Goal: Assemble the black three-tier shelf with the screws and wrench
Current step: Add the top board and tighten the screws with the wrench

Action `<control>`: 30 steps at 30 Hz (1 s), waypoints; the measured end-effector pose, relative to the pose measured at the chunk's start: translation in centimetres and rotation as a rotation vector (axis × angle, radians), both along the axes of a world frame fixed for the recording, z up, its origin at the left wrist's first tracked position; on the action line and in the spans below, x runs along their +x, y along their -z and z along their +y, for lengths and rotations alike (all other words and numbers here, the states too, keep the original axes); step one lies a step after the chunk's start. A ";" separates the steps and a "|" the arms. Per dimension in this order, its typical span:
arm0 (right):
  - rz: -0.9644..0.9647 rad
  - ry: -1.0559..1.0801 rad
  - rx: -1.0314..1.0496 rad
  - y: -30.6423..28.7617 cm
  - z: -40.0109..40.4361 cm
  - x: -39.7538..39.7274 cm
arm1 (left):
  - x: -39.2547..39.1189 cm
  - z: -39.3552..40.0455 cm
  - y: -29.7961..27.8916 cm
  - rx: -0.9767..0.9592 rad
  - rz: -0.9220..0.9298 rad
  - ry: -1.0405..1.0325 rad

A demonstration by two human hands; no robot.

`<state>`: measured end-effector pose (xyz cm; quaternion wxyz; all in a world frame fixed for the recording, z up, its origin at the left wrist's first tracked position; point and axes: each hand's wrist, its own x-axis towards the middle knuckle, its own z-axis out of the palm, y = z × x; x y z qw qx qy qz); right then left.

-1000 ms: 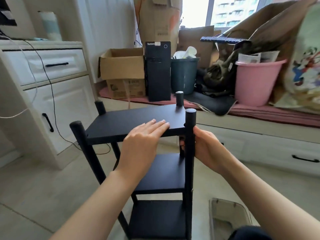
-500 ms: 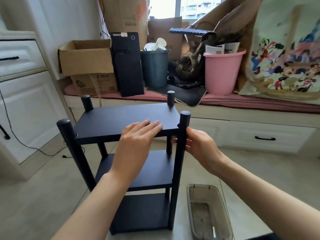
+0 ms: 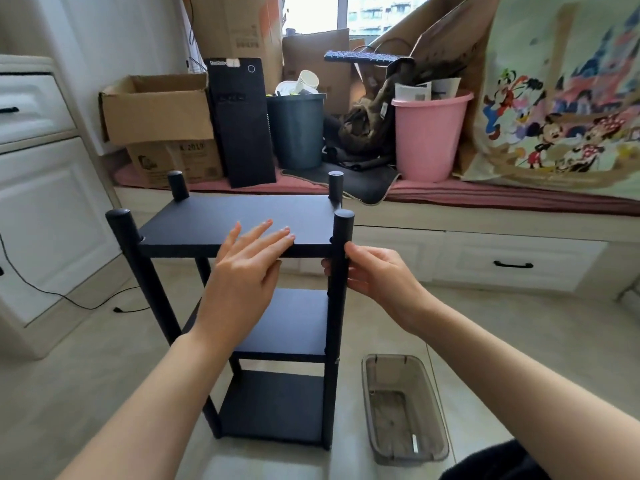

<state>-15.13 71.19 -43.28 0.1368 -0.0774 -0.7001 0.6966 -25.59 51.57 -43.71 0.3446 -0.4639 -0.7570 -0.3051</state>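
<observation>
- The black three-tier shelf [image 3: 242, 223] now stands upright on the tiled floor [image 3: 485, 341], a touch farther from me than a second ago; my view has swung right.
- My left hand [image 3: 247, 271] still rests flat, fingers straight, on the near edge of the top board.
- My right hand [image 3: 374, 271] stays curled round the front-right post [image 3: 341, 271] just under that board.
- All three boards sit in the four posts, so I judge this a last steadiness check.
- Just right of the shelf's base lies a clear plastic tray [image 3: 405, 441] holding one small pale piece; what it is, I cannot tell.
- Behind: a window bench with a cardboard box [image 3: 156, 109], a dark bin [image 3: 298, 129] and a pink bucket [image 3: 429, 133].
</observation>
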 end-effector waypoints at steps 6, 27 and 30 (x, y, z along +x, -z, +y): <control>-0.034 0.000 -0.038 0.1 1.1 0.5 | 3.0 1.1 0.7 0.114 -0.055 0.047; -0.917 -0.107 0.466 15.3 9.8 6.7 | 5.1 6.3 3.3 0.114 -0.995 0.129; -1.097 -0.183 0.590 19.9 9.9 6.2 | 5.2 7.0 4.1 0.136 -0.981 0.155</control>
